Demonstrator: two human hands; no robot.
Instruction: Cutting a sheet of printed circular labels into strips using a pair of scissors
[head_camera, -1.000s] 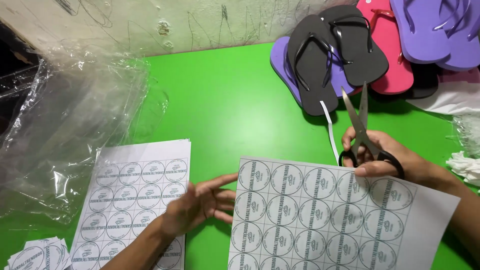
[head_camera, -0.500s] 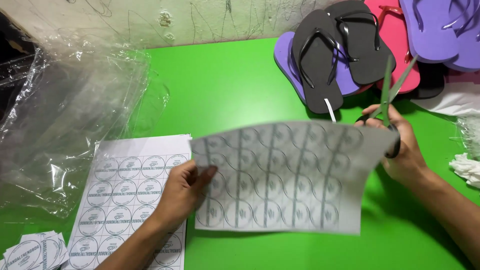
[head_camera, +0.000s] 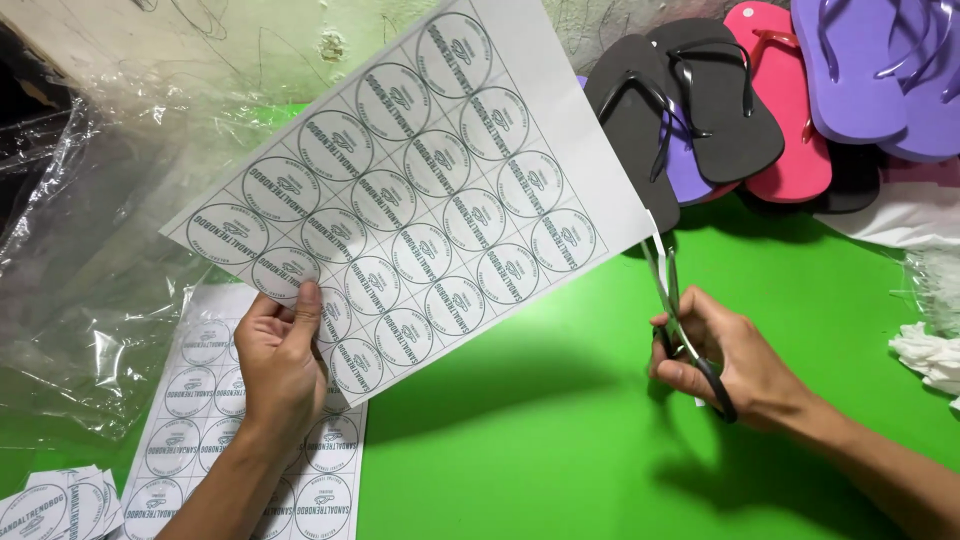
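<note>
At the far left, crumpled clear plastic wrapping (head_camera: 75, 260) lies heaped on the green tabletop (head_camera: 520, 440). In the lower left corner sits a small stack of cut paper pieces with round printed labels (head_camera: 50, 505). Beside it, a flat white sheet of round printed labels (head_camera: 200, 400) lies on the table, partly under my left forearm.

My left hand (head_camera: 280, 365) is closed in a pinch, thumb on top, gripping the lower left edge of a second white paper sheet printed with rows of round labels (head_camera: 420, 190). This sheet is raised off the table and tilted, its far corner running up out of view at the top.

At the sheet's right edge, the blades of a pair of black-handled metal scissors (head_camera: 685, 330) meet the paper; a narrow white strip hangs at the blades. My right hand (head_camera: 735, 355) is curled through the handles, holding the scissors. The blades appear nearly together; I cannot tell exactly how far.

Behind, at upper right, rest black rubber flip-flops (head_camera: 690, 105), a pink flip-flop (head_camera: 790, 100) and purple flip-flops (head_camera: 880, 70). White material (head_camera: 925, 350) lies at the right edge.
</note>
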